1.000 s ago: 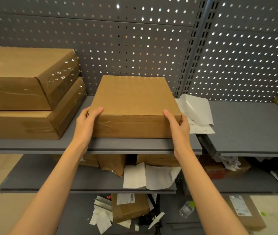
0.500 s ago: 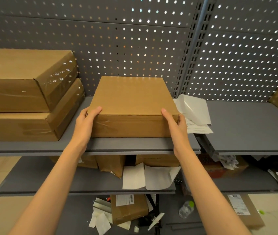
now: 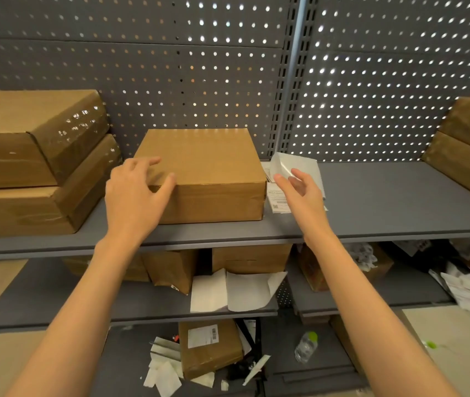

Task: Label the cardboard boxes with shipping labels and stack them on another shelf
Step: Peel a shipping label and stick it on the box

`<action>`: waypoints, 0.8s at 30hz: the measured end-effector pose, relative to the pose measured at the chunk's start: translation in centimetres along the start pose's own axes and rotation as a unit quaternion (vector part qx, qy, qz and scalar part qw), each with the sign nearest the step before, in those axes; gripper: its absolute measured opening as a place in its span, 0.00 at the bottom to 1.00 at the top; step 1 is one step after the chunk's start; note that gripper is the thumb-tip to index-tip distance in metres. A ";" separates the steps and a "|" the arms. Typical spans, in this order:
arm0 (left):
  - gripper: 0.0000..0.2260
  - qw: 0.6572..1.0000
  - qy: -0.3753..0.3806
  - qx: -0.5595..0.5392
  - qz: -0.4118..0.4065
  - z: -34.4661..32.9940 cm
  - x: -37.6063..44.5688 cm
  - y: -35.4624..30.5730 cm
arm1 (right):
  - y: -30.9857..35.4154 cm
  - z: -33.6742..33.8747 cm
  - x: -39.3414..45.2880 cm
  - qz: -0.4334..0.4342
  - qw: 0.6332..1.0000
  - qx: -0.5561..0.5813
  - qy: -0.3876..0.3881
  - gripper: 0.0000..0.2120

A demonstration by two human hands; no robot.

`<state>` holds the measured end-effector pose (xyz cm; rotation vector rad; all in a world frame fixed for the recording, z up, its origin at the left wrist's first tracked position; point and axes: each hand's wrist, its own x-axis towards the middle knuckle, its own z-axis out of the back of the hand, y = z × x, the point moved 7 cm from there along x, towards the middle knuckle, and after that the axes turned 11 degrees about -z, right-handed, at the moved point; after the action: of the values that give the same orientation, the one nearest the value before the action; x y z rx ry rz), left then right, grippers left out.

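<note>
Cardboard boxes (image 3: pixel 202 173): five on shelf (image 3: pixel 385 202)

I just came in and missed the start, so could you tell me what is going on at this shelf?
A person is labelling cardboard boxes. The middle box sits on the grey shelf with no label on its top. The left hand hovers open at its front left corner, and the right hand reaches, open, toward the label sheets lying beside it.

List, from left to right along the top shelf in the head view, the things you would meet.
Two stacked boxes → left hand → middle box → label sheets → right hand → bare shelf → boxes at the right edge.
</note>
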<state>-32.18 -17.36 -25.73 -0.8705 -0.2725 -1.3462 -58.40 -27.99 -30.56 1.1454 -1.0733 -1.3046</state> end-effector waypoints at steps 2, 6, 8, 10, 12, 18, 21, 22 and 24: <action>0.18 0.997 -0.010 0.065 -0.047 -0.1 0.0 -2.1 | 0.2 1.3 0.1 0.012 1.000 -0.015 -0.010 0.27; 0.17 0.989 -0.013 0.114 -0.089 -0.7 -0.1 -5.2 | 0.2 3.3 0.7 0.023 0.999 -0.037 -0.023 0.26; 0.14 0.987 -0.011 0.117 -0.111 -1.4 -0.1 -6.7 | 0.0 4.0 1.0 0.030 0.998 -0.047 -0.026 0.26; 0.13 0.985 -0.008 0.116 -0.128 -2.2 0.0 -8.0 | -0.3 4.6 1.5 0.036 0.997 -0.061 -0.029 0.25; 0.12 0.983 -0.002 0.116 -0.144 -3.3 0.5 -9.0 | -0.6 5.0 2.0 0.042 0.995 -0.084 -0.029 0.25; 0.12 0.975 0.018 0.119 -0.185 -7.5 3.6 -11.8 | -0.1 6.2 5.0 0.078 0.982 -0.170 -0.034 0.25; 0.12 0.974 0.020 0.113 -0.197 -9.7 5.3 -13.0 | 0.3 6.1 7.2 0.096 0.973 -0.207 -0.033 0.26; 0.12 0.973 0.019 0.113 -0.199 -10.4 6.0 -13.4 | 0.4 6.1 8.1 0.100 0.971 -0.213 -0.033 0.26; 0.12 0.973 0.017 0.112 -0.204 -11.7 7.1 -14.0 | 0.3 6.1 9.7 0.095 0.971 -0.217 -0.038 0.26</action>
<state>-46.88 -30.17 -23.59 -0.6202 -0.5887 -1.6700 -64.39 -37.81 -29.94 0.6546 -0.8692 -1.3538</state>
